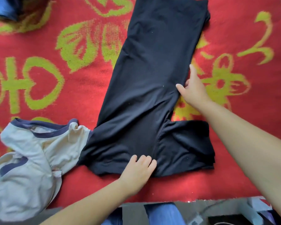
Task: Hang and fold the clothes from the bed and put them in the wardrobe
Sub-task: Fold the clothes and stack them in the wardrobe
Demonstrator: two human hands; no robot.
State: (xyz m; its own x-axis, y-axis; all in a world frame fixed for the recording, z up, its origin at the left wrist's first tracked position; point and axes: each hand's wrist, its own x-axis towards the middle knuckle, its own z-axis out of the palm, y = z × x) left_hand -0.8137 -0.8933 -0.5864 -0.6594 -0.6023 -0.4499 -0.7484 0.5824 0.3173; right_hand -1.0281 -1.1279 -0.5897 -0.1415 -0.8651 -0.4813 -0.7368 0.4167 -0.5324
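- Pressing my left hand (139, 168) flat, fingers straight, on the black garment's (146, 88) near hem; it lies lengthwise on the red blanket (71, 101) with green flowers.
- My right hand (192, 88) rests open-fingered at its right edge.
- A cream shirt (31, 159) is crumpled beside it.

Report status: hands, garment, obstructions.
Left hand flat on black garment near hem. Right hand at its right edge. Cream shirt touches its left side.

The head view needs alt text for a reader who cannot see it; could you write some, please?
A black garment lies flat on a red-and-green blanket, left hand pressing its near edge, right hand at its side. A crumpled cream shirt lies left.
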